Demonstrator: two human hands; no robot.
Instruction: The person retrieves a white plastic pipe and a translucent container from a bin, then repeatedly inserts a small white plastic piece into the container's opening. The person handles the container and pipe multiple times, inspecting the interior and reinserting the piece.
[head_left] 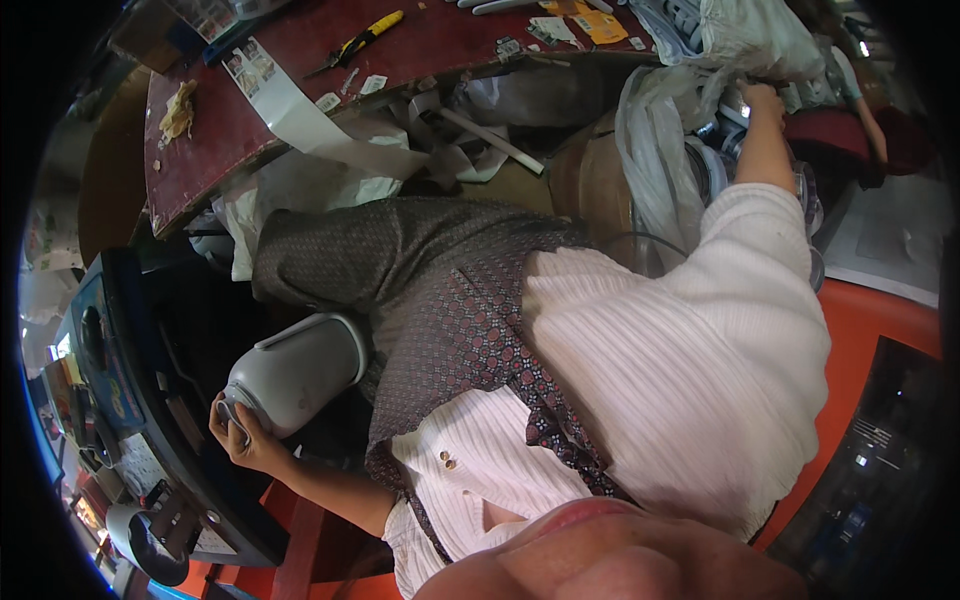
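At the lower left my left hand (250, 440) is closed round the narrow neck of a grey, bottle-shaped container (305, 375). The container lies tilted beside my lap, its wide end toward my leg and a pale band along its rim. My right arm stretches to the upper right. There my right hand (762, 105) has its fingers curled down among shiny grey and clear pieces beside a clear plastic bag (650, 140). Its fingertips are partly hidden, and what they hold is too small to make out. The bag hangs over a brown carton (592, 175).
A dark red table (430, 45) spans the top, bearing a yellow-and-black cutter knife (365, 40), a label strip (275, 95) and yellow packets (600, 25). A dark cabinet (185, 410) stands at left. Another person's arm (868, 125) shows at far upper right.
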